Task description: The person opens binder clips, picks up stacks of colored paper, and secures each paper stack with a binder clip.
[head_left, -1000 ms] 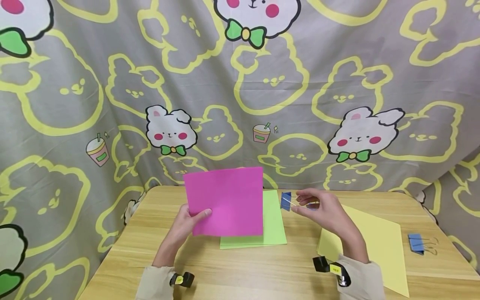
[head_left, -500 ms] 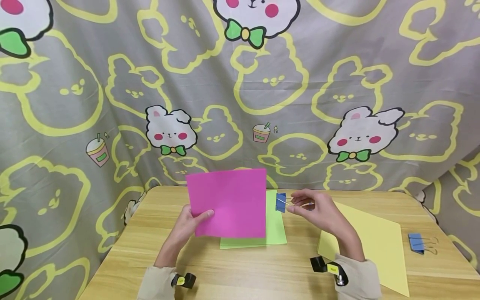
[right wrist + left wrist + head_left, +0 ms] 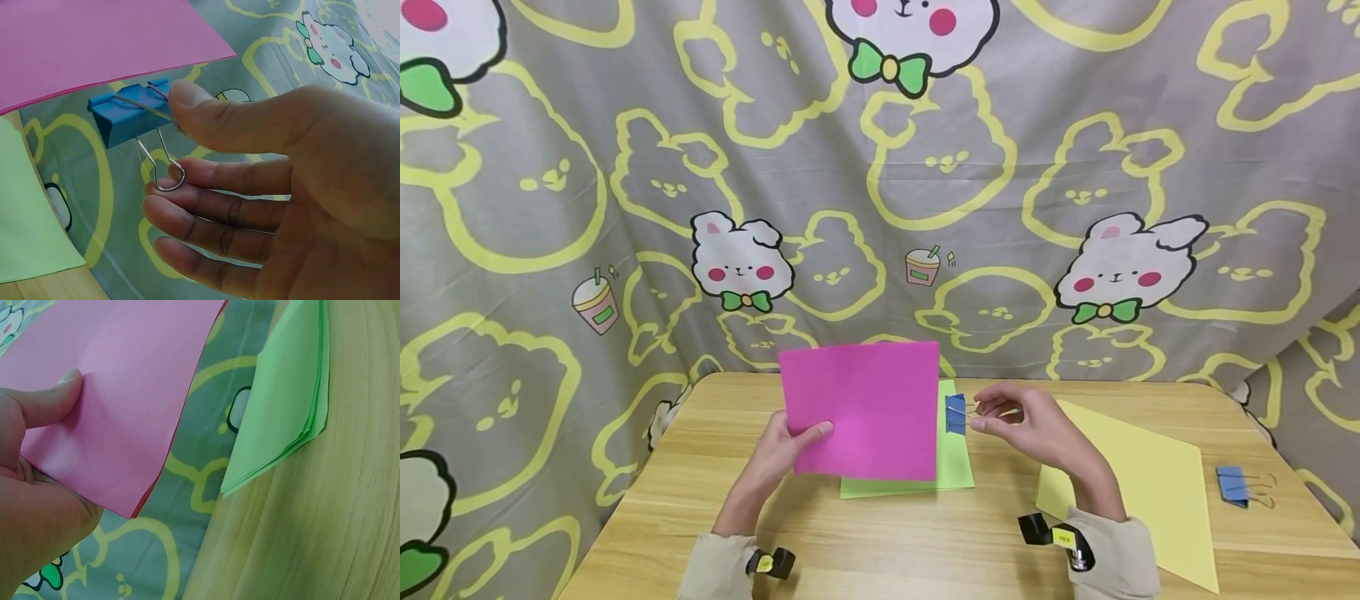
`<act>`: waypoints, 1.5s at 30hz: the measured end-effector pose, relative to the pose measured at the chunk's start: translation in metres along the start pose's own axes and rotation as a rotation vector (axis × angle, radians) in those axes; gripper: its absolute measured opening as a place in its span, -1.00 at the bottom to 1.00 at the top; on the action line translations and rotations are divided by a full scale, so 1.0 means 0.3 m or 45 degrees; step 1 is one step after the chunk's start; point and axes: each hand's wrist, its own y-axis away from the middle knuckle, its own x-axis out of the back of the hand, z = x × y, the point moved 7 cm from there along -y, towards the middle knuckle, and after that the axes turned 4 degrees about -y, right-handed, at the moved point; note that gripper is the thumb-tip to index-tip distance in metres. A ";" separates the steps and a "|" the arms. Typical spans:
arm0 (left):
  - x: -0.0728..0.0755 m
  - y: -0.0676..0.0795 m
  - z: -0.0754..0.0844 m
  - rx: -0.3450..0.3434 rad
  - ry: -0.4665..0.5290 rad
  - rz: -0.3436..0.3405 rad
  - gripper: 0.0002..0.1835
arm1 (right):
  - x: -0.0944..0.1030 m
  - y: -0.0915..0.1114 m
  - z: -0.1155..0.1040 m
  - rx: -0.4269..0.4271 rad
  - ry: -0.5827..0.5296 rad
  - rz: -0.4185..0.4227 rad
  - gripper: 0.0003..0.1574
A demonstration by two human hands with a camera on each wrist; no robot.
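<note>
My left hand [image 3: 790, 450] pinches a small stack of pink paper [image 3: 872, 408] at its left edge, the thumb lying across the front. The stack is raised off the table and tilted towards me; its layered edge shows in the left wrist view. A blue binder clip [image 3: 131, 112] is in my right hand [image 3: 1030, 425], which holds it by its wire handles between thumb and fingers. The clip's mouth faces the right edge of the pink paper, close beside it. Its jaws look closed or nearly so. Behind the pink paper lies a stack of green paper [image 3: 955, 458].
Yellow paper [image 3: 1157, 492] lies on the right of the wooden table [image 3: 895, 542], partly under my right forearm. Another blue binder clip [image 3: 1232, 485] rests near the right edge. A patterned curtain [image 3: 850, 183] hangs behind the table.
The binder clip in my right hand has moved left and slightly down, nearer the pink paper's edge. My left hand has shifted the pink paper slightly right and down.
</note>
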 end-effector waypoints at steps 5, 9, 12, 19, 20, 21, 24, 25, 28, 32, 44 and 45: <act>-0.006 0.001 0.003 -0.008 0.012 -0.008 -0.66 | -0.004 -0.001 -0.010 0.013 -0.022 -0.003 -0.61; -0.013 0.002 0.004 -0.014 0.021 -0.028 -0.64 | -0.006 -0.004 -0.012 0.024 -0.056 0.003 -0.63; -0.015 0.003 0.005 -0.025 0.014 -0.036 -0.63 | -0.007 -0.007 -0.010 0.034 -0.065 0.009 -0.66; -0.013 0.003 0.001 -0.024 0.002 -0.028 -0.64 | -0.003 -0.009 -0.001 0.035 -0.045 0.045 -0.74; -0.014 0.003 0.002 -0.027 0.002 -0.030 -0.64 | -0.002 -0.008 -0.001 0.035 -0.043 0.049 -0.74; -0.015 0.003 0.002 -0.030 0.004 -0.032 -0.64 | -0.002 -0.008 -0.002 0.035 -0.042 0.054 -0.74; -0.020 0.004 0.006 -0.040 0.013 -0.039 -0.64 | -0.001 -0.008 -0.003 0.037 -0.043 0.058 -0.74; -0.023 0.004 0.007 -0.041 0.015 -0.042 -0.64 | -0.001 -0.009 -0.005 0.041 -0.047 0.058 -0.75; -0.029 0.003 0.007 -0.043 0.021 -0.047 -0.64 | -0.001 -0.011 -0.009 0.057 -0.065 0.059 -0.76; -0.040 0.003 0.007 -0.037 0.031 -0.055 -0.64 | -0.003 -0.015 -0.006 0.070 -0.084 0.061 -0.77; -0.069 0.001 -0.001 -0.009 0.068 -0.072 -0.63 | -0.025 -0.026 0.001 0.064 -0.145 0.032 -0.71; -0.071 0.002 -0.001 -0.008 0.070 -0.071 -0.64 | -0.026 -0.026 0.000 0.063 -0.149 0.030 -0.71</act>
